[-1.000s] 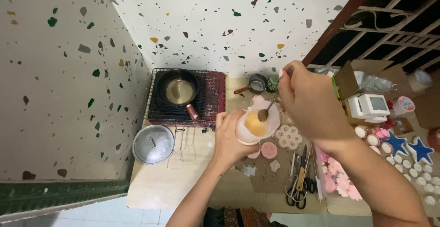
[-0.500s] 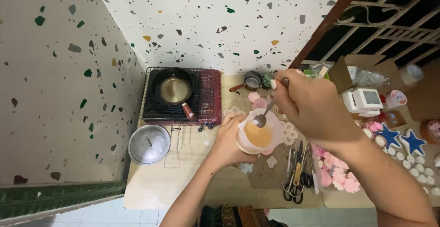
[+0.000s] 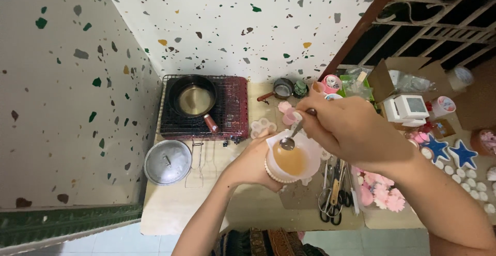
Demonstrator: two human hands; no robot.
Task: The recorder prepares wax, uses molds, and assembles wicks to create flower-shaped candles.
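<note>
Nearest the person, along the front edge of the low table (image 3: 181,209), the left hand (image 3: 250,165) wraps its fingers around a white plastic cup (image 3: 292,160) and holds it tilted above the tabletop; the cup holds an orange-tan liquid. The right hand (image 3: 343,127) is closed on the handle of a metal spoon (image 3: 290,138), pinching it near the top, with the bowl of the spoon just over the cup's rim at its far side. Just right of the cup, scissors (image 3: 330,196) lie on the table beside a heap of pink flower-shaped pieces (image 3: 382,196). Toward the left front corner sits a round metal lid (image 3: 167,162). Farther back, a dark frying pan (image 3: 194,98) rests on a red grill stove (image 3: 232,109) at the left rear corner. A small saucepan (image 3: 281,88) stands at the back edge by the speckled wall (image 3: 248,23). Blue star shapes (image 3: 454,152) lie far right.
</note>
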